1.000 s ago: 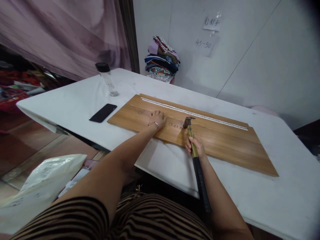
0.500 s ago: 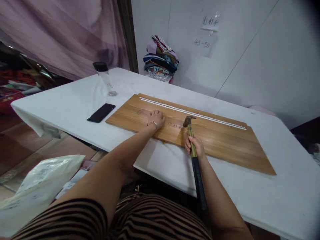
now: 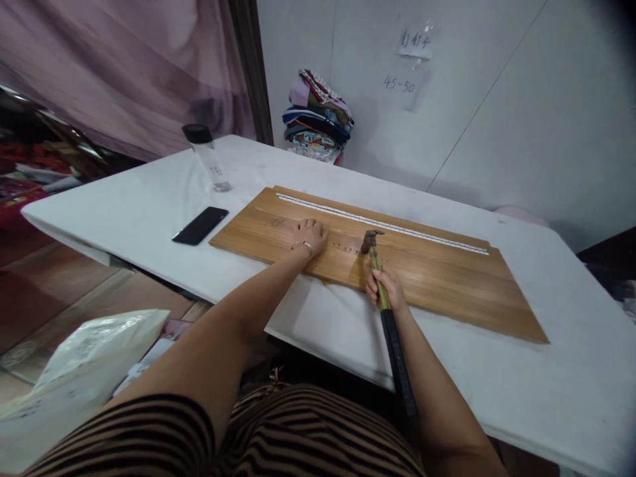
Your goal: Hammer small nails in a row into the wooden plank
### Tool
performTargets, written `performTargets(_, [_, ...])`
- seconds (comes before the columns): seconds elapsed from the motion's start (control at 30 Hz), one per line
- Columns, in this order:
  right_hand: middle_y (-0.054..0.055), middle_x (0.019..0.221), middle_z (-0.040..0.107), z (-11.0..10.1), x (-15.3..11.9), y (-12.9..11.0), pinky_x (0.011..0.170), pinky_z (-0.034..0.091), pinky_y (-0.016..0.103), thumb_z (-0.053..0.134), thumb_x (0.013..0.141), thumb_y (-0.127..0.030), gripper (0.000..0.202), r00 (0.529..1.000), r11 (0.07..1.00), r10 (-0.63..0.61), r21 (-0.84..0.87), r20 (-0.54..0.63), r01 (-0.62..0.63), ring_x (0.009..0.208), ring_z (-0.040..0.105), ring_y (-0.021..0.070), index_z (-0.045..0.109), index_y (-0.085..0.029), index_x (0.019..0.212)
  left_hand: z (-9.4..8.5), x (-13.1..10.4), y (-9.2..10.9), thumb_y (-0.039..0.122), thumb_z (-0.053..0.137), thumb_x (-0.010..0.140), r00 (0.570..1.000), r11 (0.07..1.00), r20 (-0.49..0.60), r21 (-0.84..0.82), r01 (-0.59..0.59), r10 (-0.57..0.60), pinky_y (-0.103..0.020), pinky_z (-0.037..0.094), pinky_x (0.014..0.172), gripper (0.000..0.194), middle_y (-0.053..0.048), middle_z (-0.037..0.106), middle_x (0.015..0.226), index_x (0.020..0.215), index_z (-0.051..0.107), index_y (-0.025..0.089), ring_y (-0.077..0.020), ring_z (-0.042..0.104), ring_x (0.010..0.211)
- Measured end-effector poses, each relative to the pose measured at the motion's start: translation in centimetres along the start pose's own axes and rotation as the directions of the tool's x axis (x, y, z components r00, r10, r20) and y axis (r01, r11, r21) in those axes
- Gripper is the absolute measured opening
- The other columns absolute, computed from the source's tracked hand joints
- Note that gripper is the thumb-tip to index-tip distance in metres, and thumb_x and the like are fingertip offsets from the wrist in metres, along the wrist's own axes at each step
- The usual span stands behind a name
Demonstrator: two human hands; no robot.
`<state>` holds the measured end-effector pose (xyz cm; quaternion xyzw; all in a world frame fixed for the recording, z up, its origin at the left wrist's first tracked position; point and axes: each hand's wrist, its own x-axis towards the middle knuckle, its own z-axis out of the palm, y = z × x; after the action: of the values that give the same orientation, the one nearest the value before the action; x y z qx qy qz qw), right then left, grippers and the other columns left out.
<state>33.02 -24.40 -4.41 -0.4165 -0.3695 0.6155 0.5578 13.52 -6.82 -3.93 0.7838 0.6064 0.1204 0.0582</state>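
A wooden board [image 3: 447,285] lies flat on the white table. My left hand [image 3: 309,236] rests on its left half, palm down with the fingers stretched out. A claw hammer [image 3: 378,281] is in my right hand [image 3: 385,285], which wraps round the yellow part of the handle near the head. The black grip points back toward my body. The hammer's head is over the board, at the right end of a row of several small nails [image 3: 345,248]. Whether the head touches a nail cannot be made out.
Two white strips [image 3: 382,225] run along the board's far side. To the left are a black phone [image 3: 200,225] and a clear bottle [image 3: 211,159] with a dark lid. Folded clothes [image 3: 318,116] are stacked behind the table [image 3: 149,179]. A plastic bag [image 3: 89,364] is at lower left.
The hammer and my right hand have shifted very slightly to the left in view. My left hand stays in place on the board.
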Motion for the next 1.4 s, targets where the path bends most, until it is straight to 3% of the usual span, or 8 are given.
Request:
performTargets(0.77, [-0.011, 0.049, 0.047, 0.13, -0.16, -0.23, 0.035, 0.030, 0.022, 0.068, 0.081, -0.045, 0.038, 0.999, 0.998, -0.050, -0.026, 0.006, 0.050, 0.035, 0.044, 0.0108, 0.058, -0.024, 0.112, -0.27, -0.20, 0.21, 0.041, 0.039, 0.097, 1.000, 1.000, -0.005, 0.003, 0.004, -0.004, -0.046, 0.033, 0.112, 0.042, -0.011, 0.058, 0.145, 0.124, 0.067, 0.025, -0.0300, 0.046, 0.136])
performTargets(1.4, [-0.012, 0.046, 0.050, 0.58, -0.05, -0.54, 0.031, 0.031, 0.023, 0.075, 0.073, -0.047, 0.046, 1.000, 1.000, -0.027, -0.014, -0.001, 0.027, 0.032, 0.044, 0.0120, 0.056, -0.022, 0.107, -0.27, -0.18, 0.22, 0.041, 0.041, 0.098, 1.000, 1.000, 0.002, -0.022, -0.007, 0.007, -0.048, 0.032, 0.110, 0.039, -0.014, 0.056, 0.147, 0.121, 0.066, 0.021, -0.0317, 0.045, 0.135])
